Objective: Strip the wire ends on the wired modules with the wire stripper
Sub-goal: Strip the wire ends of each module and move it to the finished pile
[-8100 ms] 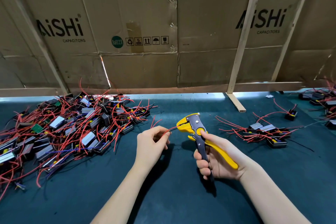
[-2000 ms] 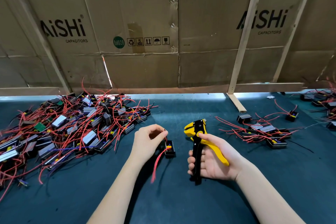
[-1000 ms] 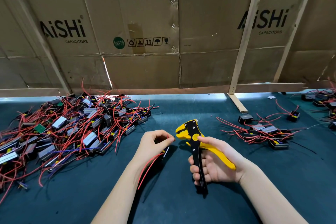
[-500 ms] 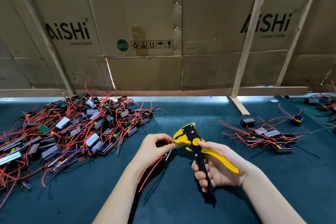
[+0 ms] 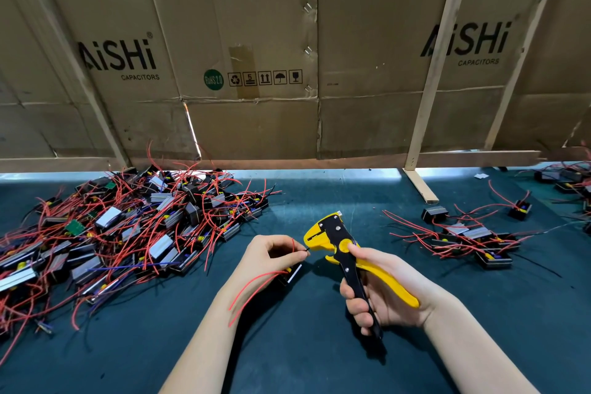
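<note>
Fingers of my left hand pinch a thin wire end just at the mouth of the yellow-and-black wire stripper, my right hand wrapped in a grip around its handles; the small black module hangs under my palm. Farther off on the dark green tabletop, few modules lie right, seemingly finished, while the large red-wired heap left likely awaits stripping.

Two bare forearms, no sleeves, hands ungloved, no rings or watch visible

yellow-black wire stripper upright (handheld), red-wired module
</note>
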A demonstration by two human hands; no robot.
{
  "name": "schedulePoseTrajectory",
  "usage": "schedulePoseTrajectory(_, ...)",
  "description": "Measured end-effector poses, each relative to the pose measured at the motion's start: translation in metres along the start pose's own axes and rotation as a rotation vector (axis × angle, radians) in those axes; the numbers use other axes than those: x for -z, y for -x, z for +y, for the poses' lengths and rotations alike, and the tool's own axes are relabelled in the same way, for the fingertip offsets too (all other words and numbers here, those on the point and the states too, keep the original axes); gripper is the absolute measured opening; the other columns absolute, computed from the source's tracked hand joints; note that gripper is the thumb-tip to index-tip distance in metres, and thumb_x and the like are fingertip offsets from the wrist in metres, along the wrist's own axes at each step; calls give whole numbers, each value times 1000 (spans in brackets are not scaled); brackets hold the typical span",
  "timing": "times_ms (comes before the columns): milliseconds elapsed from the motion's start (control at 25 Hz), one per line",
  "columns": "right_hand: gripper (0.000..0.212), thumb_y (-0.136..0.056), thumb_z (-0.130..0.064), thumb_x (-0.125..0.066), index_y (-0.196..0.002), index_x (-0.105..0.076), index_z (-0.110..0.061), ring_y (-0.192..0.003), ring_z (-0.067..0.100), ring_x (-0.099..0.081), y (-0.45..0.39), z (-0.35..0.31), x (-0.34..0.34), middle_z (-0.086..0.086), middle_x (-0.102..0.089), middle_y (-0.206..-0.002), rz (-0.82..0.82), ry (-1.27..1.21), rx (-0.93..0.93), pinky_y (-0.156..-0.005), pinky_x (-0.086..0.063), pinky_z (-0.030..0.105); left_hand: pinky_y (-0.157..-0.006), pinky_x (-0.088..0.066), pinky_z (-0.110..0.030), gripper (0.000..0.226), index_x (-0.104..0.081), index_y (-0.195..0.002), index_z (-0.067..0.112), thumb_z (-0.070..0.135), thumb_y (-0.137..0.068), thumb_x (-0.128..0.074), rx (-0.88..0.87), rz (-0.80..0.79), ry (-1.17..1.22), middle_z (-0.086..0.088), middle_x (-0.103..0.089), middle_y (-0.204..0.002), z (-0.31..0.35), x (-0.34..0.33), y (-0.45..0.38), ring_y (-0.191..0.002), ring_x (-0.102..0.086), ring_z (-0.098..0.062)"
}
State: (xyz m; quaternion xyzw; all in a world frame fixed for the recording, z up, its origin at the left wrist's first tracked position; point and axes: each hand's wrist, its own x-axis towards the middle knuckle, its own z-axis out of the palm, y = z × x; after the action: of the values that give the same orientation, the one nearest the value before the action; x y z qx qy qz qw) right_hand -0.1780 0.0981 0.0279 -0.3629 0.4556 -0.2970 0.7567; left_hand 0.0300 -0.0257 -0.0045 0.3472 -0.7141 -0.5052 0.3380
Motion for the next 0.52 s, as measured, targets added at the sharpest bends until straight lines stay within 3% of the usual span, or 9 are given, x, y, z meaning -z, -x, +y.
schedulePoseTrajectory(240, 62, -81, -72, -52, -76, -60, -11, -56, 23, -54, 0, 1, -3, 6, -51, -66, -23, 23, 23, -66, -52, 34, -54, -42, -17, 6, -76, -81, 2, 9, -82, -76, -9, -12, 50, -8, -66, -70, 0, 0, 0, -62, -53, -13)
schedulePoseTrajectory(520, 51, -82, -50, -58, -88, -60, 1, -71, 34, -61, 0, 2, -2, 19, -57, -81, 27, -171, 43, -77, -55, 45, -56, -45, -15, 5, -77, -79, 13, 13, -83, -77, -7, 57, -29, -5, -72, -72, -3, 0, -2, -64, -59, -6)
